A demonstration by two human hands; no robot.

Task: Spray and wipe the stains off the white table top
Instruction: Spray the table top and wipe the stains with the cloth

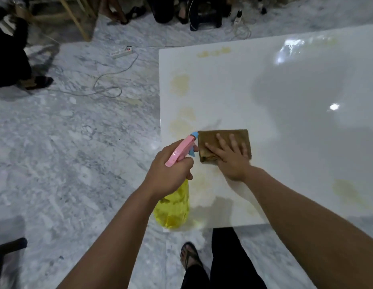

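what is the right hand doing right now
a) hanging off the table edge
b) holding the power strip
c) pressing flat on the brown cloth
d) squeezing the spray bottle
c: the right hand lies palm down, fingers spread, on the brown cloth on the white table top; the left hand holds the spray bottle.

I see a grey-white marbled floor, glossy enough to catch the room's light. A white power strip lies on it, its cable looping across the tiles, and a second strip sits farther back with tangled cords. Along the far edge stand slanted wooden legs and a dark stool.
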